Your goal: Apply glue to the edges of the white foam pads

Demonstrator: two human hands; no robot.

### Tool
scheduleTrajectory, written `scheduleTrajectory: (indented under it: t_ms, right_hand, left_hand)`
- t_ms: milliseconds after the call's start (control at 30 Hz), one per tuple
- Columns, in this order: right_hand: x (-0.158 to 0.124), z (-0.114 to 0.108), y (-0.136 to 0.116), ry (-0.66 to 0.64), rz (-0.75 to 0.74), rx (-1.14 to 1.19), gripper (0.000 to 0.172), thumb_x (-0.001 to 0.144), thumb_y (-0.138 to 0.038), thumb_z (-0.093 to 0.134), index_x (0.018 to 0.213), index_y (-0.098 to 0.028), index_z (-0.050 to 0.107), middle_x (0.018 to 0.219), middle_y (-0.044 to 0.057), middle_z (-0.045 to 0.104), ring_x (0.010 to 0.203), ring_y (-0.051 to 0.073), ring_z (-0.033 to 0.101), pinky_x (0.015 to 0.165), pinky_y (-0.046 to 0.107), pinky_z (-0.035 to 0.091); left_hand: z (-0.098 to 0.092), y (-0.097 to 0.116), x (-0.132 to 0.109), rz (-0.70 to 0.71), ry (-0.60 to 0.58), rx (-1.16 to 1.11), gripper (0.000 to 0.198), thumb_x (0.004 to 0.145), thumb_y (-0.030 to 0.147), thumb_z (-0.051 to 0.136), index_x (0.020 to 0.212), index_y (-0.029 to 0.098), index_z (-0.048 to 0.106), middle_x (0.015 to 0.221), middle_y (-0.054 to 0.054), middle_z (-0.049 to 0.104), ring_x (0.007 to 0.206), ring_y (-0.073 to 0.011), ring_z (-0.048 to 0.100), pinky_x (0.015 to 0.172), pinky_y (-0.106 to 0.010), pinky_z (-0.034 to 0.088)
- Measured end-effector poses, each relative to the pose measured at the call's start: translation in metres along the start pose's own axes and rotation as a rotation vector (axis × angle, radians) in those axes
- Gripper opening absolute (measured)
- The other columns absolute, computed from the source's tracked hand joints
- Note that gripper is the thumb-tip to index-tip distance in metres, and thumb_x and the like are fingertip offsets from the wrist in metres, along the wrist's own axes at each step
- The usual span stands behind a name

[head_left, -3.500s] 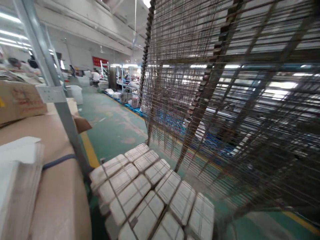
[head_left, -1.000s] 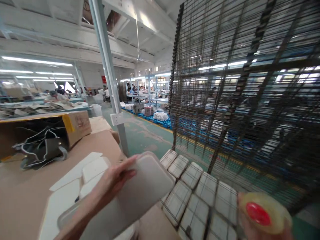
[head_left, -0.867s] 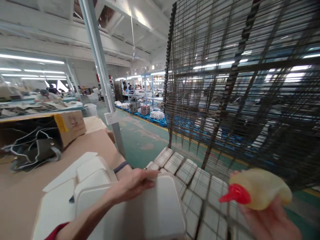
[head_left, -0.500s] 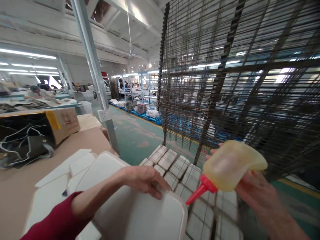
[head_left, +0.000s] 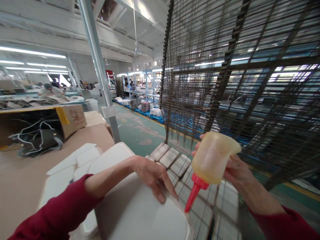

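My right hand point(head_left: 236, 171) is closed around a yellowish, translucent squeeze bottle point(head_left: 212, 156), tipped nozzle-down. Its red nozzle points at the right edge of a white rounded-corner panel point(head_left: 135, 213), and the tip is at or very close to that edge. My left hand point(head_left: 152, 175) lies across the panel's upper edge, thumb on its face and the other fingers reaching over the rim, gripping it. Behind and left of this panel lie more white panels point(head_left: 86, 158), overlapping one another.
A wire-grid rack point(head_left: 200, 73) stands upright at right; below it, small pale rectangular pieces point(head_left: 181, 165) lie under wires. Left are a brown tabletop point(head_left: 22, 186) and an open cardboard box point(head_left: 73, 120) with cords. A metal post point(head_left: 97, 50) rises beyond. People work farther back.
The bottle has tipped more upright and shifted left, its nozzle now pointing more steeply down at the panel's edge. My left hand keeps its place on the panel's rim. The view has shifted slightly.
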State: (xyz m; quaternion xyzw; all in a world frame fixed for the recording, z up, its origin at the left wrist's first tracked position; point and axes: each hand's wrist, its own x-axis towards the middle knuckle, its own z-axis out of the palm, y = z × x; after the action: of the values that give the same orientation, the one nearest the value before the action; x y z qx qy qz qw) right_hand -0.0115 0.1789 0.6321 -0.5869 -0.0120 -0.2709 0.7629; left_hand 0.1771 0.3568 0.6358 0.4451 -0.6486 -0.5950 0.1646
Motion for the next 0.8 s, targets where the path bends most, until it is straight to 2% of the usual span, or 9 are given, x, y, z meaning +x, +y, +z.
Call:
scheduleTrajectory:
  t_ms: [167, 400, 500, 567, 700, 800]
  right_hand:
    - [0.004, -0.002, 0.003, -0.097, 0.012, 0.011, 0.063, 0.057, -0.049, 0.088, 0.114, -0.029, 0.067, 0.103, 0.010, 0.068, 0.090, 0.034, 0.066, 0.073, 0.047, 0.055]
    - [0.003, -0.006, 0.006, -0.036, 0.027, 0.009, 0.062, 0.051, -0.047, 0.090, 0.107, -0.029, 0.070, 0.099, 0.010, 0.069, 0.085, 0.034, 0.067, 0.073, 0.047, 0.055]
    - [0.000, -0.012, 0.010, 0.029, 0.000, -0.016, 0.061, 0.053, -0.048, 0.089, 0.108, -0.031, 0.069, 0.101, 0.011, 0.069, 0.086, 0.035, 0.067, 0.072, 0.047, 0.055]
    - [-0.004, -0.020, 0.015, 0.097, -0.029, -0.025, 0.067, 0.054, -0.049, 0.089, 0.114, -0.032, 0.066, 0.106, 0.011, 0.068, 0.091, 0.035, 0.066, 0.075, 0.047, 0.055]
    - [-0.013, -0.031, 0.027, 0.150, -0.043, -0.020, 0.072, 0.058, -0.048, 0.087, 0.123, -0.031, 0.061, 0.116, 0.012, 0.064, 0.104, 0.036, 0.061, 0.084, 0.047, 0.053]
    - [-0.023, -0.028, 0.035, 0.277, -0.090, -0.003, 0.072, 0.059, -0.046, 0.087, 0.124, -0.032, 0.059, 0.120, 0.010, 0.062, 0.105, 0.034, 0.061, 0.084, 0.043, 0.054]
  left_hand:
    - [-0.001, -0.003, 0.005, 0.012, -0.021, -0.023, 0.060, 0.064, 0.035, 0.082, 0.115, 0.007, 0.069, 0.105, -0.004, 0.073, 0.110, -0.0280, 0.062, 0.096, -0.028, 0.047]
    - [-0.003, -0.006, -0.002, -0.009, 0.006, -0.006, 0.059, 0.071, 0.032, 0.076, 0.121, 0.004, 0.065, 0.110, -0.006, 0.071, 0.111, -0.0280, 0.061, 0.095, -0.028, 0.048]
    - [-0.005, -0.002, -0.009, -0.012, 0.029, -0.015, 0.056, 0.074, 0.033, 0.073, 0.122, 0.005, 0.064, 0.112, -0.007, 0.071, 0.113, -0.0280, 0.060, 0.097, -0.028, 0.047]
    - [-0.006, -0.003, -0.015, -0.001, 0.065, -0.019, 0.054, 0.075, 0.034, 0.072, 0.121, 0.006, 0.066, 0.114, -0.007, 0.070, 0.117, -0.0285, 0.058, 0.099, -0.029, 0.045]
    - [-0.008, -0.013, -0.026, 0.011, 0.186, -0.073, 0.058, 0.069, 0.042, 0.078, 0.116, 0.010, 0.069, 0.109, -0.006, 0.072, 0.110, -0.0283, 0.062, 0.098, -0.030, 0.046]
    - [-0.009, -0.020, -0.033, 0.011, 0.255, -0.100, 0.059, 0.072, 0.049, 0.073, 0.116, 0.009, 0.068, 0.106, -0.007, 0.072, 0.106, -0.0259, 0.063, 0.095, -0.029, 0.047]
